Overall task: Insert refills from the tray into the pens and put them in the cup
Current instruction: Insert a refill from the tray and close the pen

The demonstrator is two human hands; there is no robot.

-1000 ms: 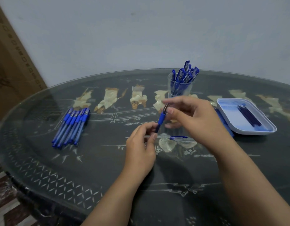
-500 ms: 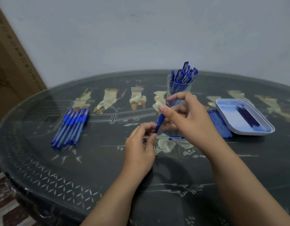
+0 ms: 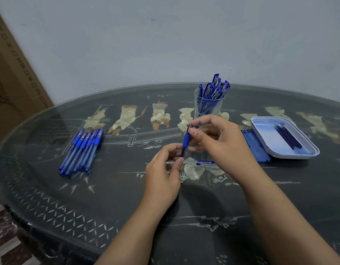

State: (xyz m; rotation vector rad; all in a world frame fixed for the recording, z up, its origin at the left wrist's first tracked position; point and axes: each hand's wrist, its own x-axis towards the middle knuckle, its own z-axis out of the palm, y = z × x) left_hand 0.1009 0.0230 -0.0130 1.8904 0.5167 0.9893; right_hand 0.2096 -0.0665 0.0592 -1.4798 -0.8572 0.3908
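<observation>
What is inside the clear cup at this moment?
The clear cup holds a bunch of blue pens, cap ends up, leaning. The right hand covers the cup's base, so their lower ends cannot be seen.

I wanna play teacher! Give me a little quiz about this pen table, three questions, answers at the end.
1. True or false: the cup holds blue pens.
2. Where do the dark refills lie? A. in the tray B. in the cup C. under the cup
3. Fill in: the left hand and the right hand both hold one blue ____.
Key: 1 true; 2 A; 3 pen.
</observation>
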